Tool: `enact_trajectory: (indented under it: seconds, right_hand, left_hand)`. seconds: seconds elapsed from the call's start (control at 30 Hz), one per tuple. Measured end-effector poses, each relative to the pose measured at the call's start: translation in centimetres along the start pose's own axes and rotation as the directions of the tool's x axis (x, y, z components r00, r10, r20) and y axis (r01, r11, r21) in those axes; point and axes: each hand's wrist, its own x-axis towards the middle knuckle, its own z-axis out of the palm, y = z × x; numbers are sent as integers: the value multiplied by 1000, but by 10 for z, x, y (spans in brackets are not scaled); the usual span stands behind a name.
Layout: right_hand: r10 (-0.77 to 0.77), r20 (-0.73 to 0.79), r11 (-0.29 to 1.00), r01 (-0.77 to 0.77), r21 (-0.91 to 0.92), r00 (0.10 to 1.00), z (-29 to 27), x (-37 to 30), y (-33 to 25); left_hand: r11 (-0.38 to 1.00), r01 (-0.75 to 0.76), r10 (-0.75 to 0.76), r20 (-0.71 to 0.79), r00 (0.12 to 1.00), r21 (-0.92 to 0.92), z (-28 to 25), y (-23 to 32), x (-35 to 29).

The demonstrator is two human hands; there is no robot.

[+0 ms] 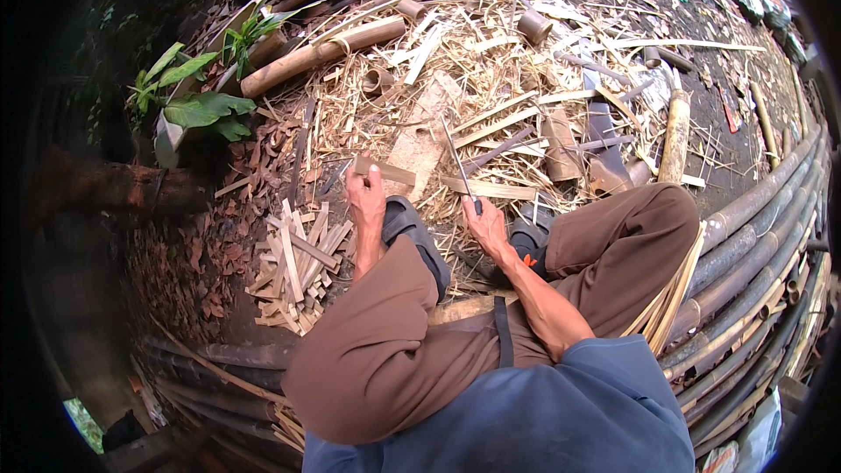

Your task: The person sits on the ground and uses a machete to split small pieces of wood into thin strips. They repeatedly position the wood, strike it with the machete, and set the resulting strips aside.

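Note:
My left hand (pixel 366 201) is closed around a short, flat bamboo piece (pixel 387 172), thumb on top, just beyond my left sandal (pixel 416 241). My right hand (pixel 487 228) grips the dark handle of a knife (pixel 455 153), whose thin blade points up and away from me. Beside the knife, a pale split bamboo strip (pixel 504 190) lies just beyond my right knuckles; whether my fingers touch it I cannot tell. Between and beyond the hands a worn wooden board (pixel 425 136) rests on the ground. A heap of short, cut bamboo sticks (pixel 298 267) sits left of my left hand.
Shavings (pixel 491 52) cover the ground ahead, with bamboo offcuts (pixel 561 144) among them. A thick bamboo length (pixel 322 57) lies at the far left near a leafy plant (pixel 197 105). Long bamboo poles (pixel 745 245) are stacked along my right side, and more poles (pixel 232 355) lie at the left.

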Motion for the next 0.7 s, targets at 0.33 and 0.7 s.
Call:
enact_trajectory:
  seconds: [0.33,0.7]
  right_hand:
    - [-424,235,906,409,112,874,-29,-21,-112]
    - [11,522,901,-235,364,853,-35,-38,-147]
  left_hand:
    - [984,-35,71,203,977,-177,19,19,-8]
    - [958,-111,222,433,874,-265,24,9,-26]
